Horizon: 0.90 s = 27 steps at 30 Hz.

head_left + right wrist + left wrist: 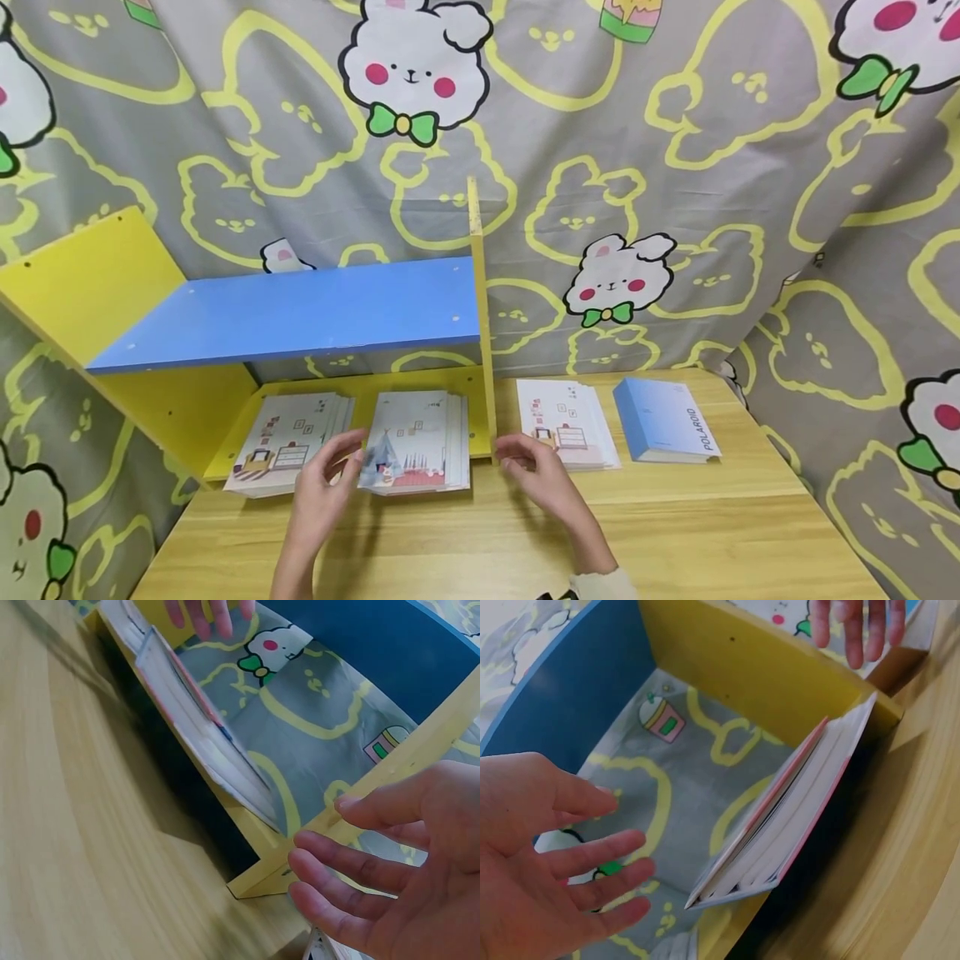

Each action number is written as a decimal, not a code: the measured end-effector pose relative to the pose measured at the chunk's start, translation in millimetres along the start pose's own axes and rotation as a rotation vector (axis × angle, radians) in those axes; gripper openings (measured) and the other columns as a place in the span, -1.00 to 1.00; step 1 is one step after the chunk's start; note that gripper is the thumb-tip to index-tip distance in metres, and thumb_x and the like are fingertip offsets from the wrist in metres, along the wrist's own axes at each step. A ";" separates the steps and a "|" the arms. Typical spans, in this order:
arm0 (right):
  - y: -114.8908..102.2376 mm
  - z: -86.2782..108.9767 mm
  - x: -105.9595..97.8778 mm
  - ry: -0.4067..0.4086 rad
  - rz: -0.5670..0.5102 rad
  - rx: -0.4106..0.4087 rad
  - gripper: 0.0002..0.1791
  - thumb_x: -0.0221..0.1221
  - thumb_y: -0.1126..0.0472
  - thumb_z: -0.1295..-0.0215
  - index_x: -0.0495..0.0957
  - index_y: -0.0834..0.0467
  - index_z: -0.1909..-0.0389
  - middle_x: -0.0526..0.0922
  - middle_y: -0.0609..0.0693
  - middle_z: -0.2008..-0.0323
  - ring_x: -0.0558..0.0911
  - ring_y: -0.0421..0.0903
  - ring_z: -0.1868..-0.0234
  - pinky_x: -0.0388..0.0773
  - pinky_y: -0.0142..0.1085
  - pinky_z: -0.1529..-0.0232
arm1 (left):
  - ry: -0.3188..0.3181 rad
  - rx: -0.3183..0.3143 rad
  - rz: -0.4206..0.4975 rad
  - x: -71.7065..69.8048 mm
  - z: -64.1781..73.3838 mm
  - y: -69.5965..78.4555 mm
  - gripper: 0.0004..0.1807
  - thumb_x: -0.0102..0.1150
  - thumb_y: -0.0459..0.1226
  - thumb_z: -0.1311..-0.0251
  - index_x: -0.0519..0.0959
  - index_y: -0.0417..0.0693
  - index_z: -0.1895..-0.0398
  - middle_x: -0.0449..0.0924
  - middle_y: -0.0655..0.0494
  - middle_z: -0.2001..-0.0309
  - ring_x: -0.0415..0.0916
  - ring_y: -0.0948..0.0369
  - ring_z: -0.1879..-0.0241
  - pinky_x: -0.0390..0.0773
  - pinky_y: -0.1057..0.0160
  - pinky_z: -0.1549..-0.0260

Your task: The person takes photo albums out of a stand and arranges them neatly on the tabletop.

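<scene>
Site type: curtained desk nook; whether home or studio cannot be determined. Indicators, head view: cartoon-rabbit curtain [570, 133] at 12 o'clock, continuing at 3 and 8 o'clock; wood-grain table [450, 558] at 6 o'clock; yellow-and-blue shelf [315, 317] at 9 o'clock; books [412, 442] at 7 o'clock.

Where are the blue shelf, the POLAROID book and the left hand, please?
Blue shelf [307, 312], head view: middle of its top face.
POLAROID book [666, 419], head view: its printed cover.
Left hand [324, 482], head view: between wrist and fingers.
</scene>
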State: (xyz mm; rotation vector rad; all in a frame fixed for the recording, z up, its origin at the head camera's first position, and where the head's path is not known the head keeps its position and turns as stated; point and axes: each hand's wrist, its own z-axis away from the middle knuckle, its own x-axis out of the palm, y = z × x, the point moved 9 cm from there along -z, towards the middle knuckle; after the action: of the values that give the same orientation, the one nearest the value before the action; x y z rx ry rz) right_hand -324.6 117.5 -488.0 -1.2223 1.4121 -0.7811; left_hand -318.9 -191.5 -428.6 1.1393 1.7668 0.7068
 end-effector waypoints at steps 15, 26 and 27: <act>-1.0 -1.0 10.9 -0.035 -0.022 -0.005 -0.65 0.16 0.45 -0.38 0.55 0.35 -0.16 0.65 0.35 -0.01 0.66 0.25 -0.01 0.64 -0.38 -0.01 | -0.099 -0.120 -0.145 -7.9 0.2 -22.2 -0.69 0.19 -0.43 -0.41 0.59 -0.30 -0.17 0.64 -0.26 -0.11 0.63 -0.12 -0.06 0.64 0.35 0.02; 4.4 1.3 25.7 -0.109 -0.019 -0.004 -0.60 0.15 0.37 -0.43 0.49 0.30 -0.26 0.62 0.34 -0.07 0.65 0.19 -0.05 0.62 -0.36 -0.04 | -0.185 -0.176 -0.060 -3.5 5.0 -38.7 -0.61 0.18 -0.40 -0.43 0.53 -0.33 -0.27 0.65 -0.35 -0.06 0.66 -0.10 -0.02 0.64 0.39 0.06; 4.9 1.5 27.0 -0.114 -0.017 -0.004 -0.59 0.16 0.36 -0.44 0.48 0.29 -0.27 0.62 0.34 -0.07 0.65 0.18 -0.05 0.62 -0.36 -0.04 | -0.192 -0.199 -0.038 -3.4 5.9 -42.1 -0.60 0.18 -0.39 -0.44 0.52 -0.32 -0.29 0.65 -0.34 -0.07 0.67 -0.06 -0.01 0.64 0.37 0.06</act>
State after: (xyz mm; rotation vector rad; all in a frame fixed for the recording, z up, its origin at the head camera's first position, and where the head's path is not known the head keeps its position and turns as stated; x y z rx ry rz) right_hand -322.1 93.3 -500.7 -1.2638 1.3123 -0.7092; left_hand -329.9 -212.1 -464.4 1.0010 1.5174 0.7089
